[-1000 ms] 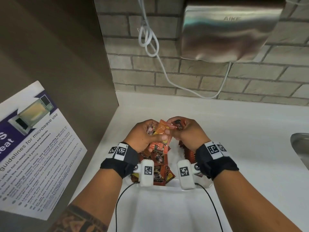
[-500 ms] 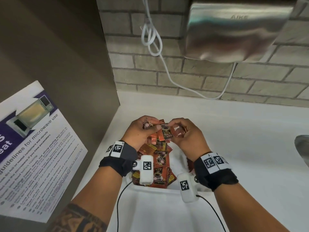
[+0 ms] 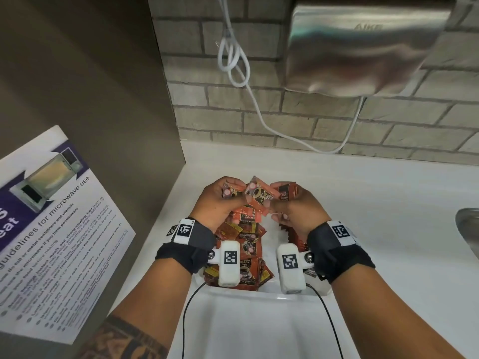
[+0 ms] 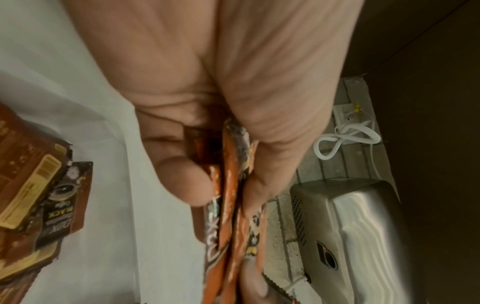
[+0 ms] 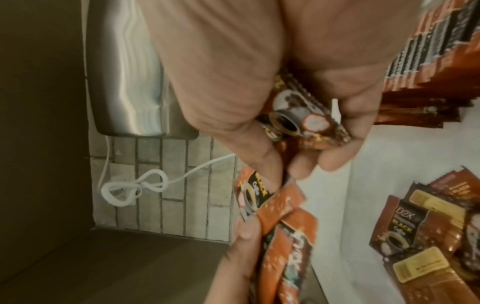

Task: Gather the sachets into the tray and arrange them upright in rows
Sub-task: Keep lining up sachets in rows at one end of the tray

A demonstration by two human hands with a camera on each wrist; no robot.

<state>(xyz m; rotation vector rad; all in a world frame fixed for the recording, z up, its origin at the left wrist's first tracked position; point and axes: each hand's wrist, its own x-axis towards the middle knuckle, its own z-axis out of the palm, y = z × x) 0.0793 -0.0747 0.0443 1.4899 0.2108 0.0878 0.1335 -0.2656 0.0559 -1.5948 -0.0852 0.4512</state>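
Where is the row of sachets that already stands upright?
In the head view, the upright row stands in the right part of the white tray, just under the right hand, beside the loose pile.

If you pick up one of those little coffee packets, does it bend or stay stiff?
Probably bendy: the packets curve between the left hand and right hand. Likely light, several held together. Maybe slippery; they look shiny.

Counts over the white counter

Two hands, one tray, one hand dryer; sachets overlap under the wrists, uncountable.

Sachets in both hands
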